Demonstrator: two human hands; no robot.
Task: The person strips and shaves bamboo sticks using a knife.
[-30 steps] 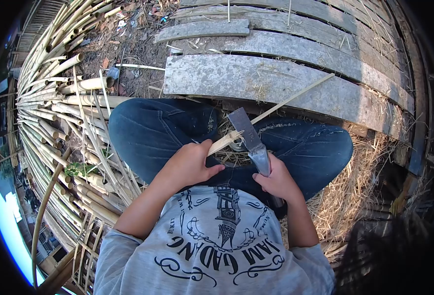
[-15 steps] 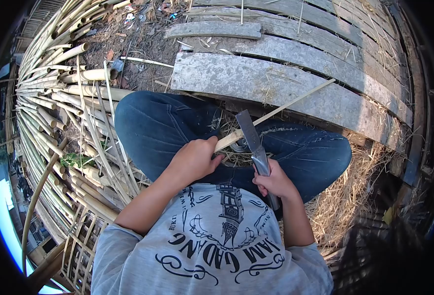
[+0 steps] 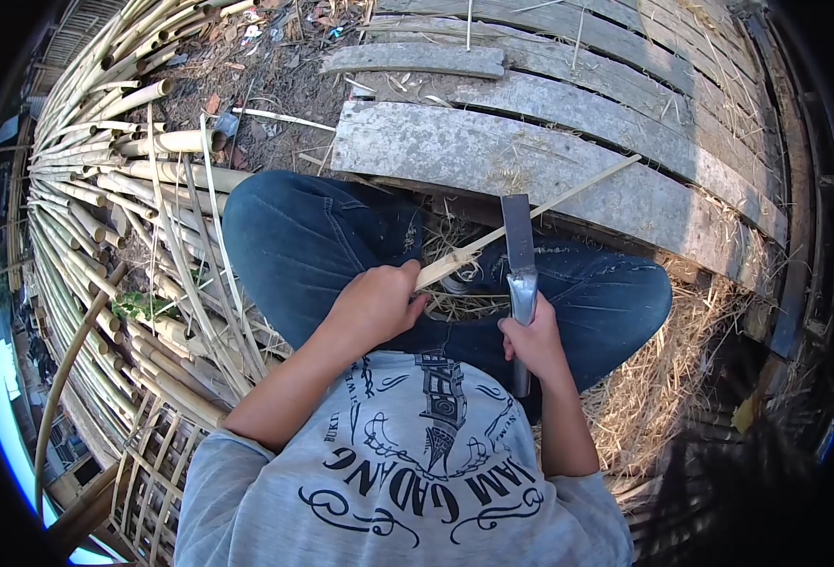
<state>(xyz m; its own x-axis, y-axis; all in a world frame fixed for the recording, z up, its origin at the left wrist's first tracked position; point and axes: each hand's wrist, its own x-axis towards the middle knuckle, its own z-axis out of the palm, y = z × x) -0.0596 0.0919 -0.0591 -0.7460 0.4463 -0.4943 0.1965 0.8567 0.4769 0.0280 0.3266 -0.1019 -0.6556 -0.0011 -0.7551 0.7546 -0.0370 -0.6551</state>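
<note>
My left hand (image 3: pixel 374 307) is closed round the near end of a pale bamboo strip (image 3: pixel 573 196). The strip slants up and to the right, its far end over the wooden planks. A curl of thin shavings (image 3: pixel 469 269) hangs from it not far from my fingers. My right hand (image 3: pixel 535 342) grips the handle of a broad, square-ended knife (image 3: pixel 519 236). Its blade points away from me, close to the strip; I cannot tell whether the two touch. Both hands are over my crossed legs in blue jeans (image 3: pixel 294 255).
A large stack of cut bamboo poles (image 3: pixel 105 217) fills the left side. Weathered planks (image 3: pixel 436 137) form a low platform in front of me. Straw-like shavings (image 3: pixel 662 378) lie heaped at the right. A woven bamboo lattice (image 3: pixel 157 463) stands at lower left.
My right hand has moved the knife to the right, and its blade has turned more upright in view. The shavings on the strip look more lifted. My left hand has hardly moved.
</note>
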